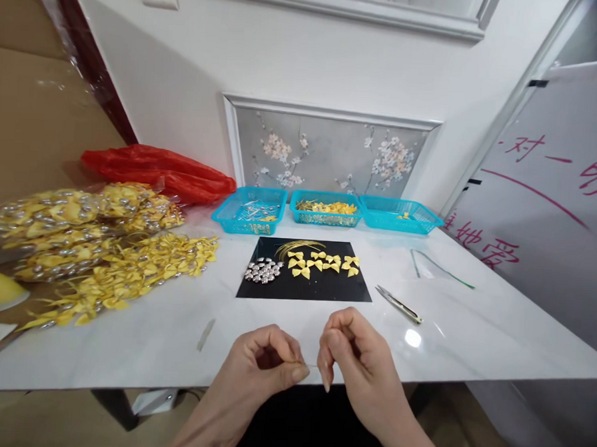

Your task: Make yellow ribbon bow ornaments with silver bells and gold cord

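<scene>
While the left hand pinches a thin strand at lower centre, presumably to steady it, the right hand curls alongside, grip unclear. On the black mat, mid-frame, silver beads and yellow bow-shaped pieces lie grouped by kind, apparently for easy reach.

I see a plain black mat, and the yellow bows, silver beads and golden wires catch my eye on it. The heap over there is yellow flecked with silver, the bag bright red. The baskets are all turquoise, with a lattice pattern. The table is white, the box brown, the strip green. Against the white wall, a grey panel carries a pale pink and white blossom pattern, and the writing on the pale board is magenta
</scene>
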{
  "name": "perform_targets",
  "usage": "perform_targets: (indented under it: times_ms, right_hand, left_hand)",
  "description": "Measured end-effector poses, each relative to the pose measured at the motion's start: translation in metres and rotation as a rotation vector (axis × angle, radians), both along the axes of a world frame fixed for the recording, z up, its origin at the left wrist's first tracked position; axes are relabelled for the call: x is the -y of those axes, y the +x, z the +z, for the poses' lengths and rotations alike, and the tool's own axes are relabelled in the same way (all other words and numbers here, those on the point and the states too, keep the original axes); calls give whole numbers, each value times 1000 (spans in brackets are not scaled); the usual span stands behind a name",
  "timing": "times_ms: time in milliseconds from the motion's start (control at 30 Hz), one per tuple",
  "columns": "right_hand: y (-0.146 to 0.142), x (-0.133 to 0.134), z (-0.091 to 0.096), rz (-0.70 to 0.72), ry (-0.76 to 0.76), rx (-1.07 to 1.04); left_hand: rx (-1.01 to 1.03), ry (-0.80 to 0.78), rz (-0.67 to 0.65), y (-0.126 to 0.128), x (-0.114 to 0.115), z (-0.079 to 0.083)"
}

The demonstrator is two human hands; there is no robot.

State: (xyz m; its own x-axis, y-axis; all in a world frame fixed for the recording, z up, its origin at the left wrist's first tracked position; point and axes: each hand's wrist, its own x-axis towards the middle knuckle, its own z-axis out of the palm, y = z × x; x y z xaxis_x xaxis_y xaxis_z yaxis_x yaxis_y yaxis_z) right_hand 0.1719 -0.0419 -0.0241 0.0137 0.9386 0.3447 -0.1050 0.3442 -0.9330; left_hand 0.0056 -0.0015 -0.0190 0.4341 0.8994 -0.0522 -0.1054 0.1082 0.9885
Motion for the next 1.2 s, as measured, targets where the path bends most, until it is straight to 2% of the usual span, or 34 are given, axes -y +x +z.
perform_targets:
  times_ms: [267, 500, 667, 833, 933, 1067, 1200]
  right_hand:
    - [4, 0, 3, -32, 54, 112]
    - [27, -8, 12, -214, 134, 288]
    - [38, -8, 14, -257, 125, 323]
    - [42, -12, 5, -273, 83, 293]
    - [42, -16, -6, -280, 32, 238]
    - [43, -21, -22, -262, -46, 185]
    - [48, -22, -37, -248, -97, 150]
  left_hand:
    - [-12, -9, 68, 0, -2, -6]
    - [-73, 55, 75, -7, -8, -4]
    - [-138, 106, 49, -4, -7, 0]
    - [-278, 226, 73, 4, -9, 2]
    - [-428, 348, 118, 9, -30, 4]
    - [-676, 497, 225, 21, -81, 11]
    - [-887, 588, 200, 40, -123, 21]
